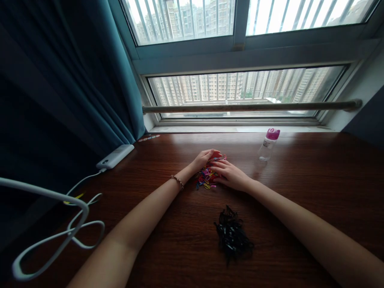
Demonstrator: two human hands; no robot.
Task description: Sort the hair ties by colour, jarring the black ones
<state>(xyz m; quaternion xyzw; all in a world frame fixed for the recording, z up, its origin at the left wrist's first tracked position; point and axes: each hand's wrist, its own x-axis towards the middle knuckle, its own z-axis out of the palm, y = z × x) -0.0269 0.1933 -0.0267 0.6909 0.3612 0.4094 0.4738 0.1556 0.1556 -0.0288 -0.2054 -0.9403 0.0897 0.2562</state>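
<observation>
A heap of small colourful elastic hair ties (205, 176) lies on the dark wooden table, red, pink, yellow and blue among them. Around its far left side curves my left hand (207, 157), fingers stretched out and touching the heap. My right hand (230, 174) rests against the right side, its fingers spread over the ties. Both hands partly cover the heap, and neither grips anything that I can see. Closer to me sits a separate pile of black bands (233, 236), which look like hair ties too. A bracelet circles my left wrist.
A clear bottle with a pink lid (269, 145) stands at the back right. On the left are a white power strip (115, 156) and its looping white cable (87, 222). A blue curtain (120, 92) hangs there. Behind the table is a window with a metal rail (252, 107).
</observation>
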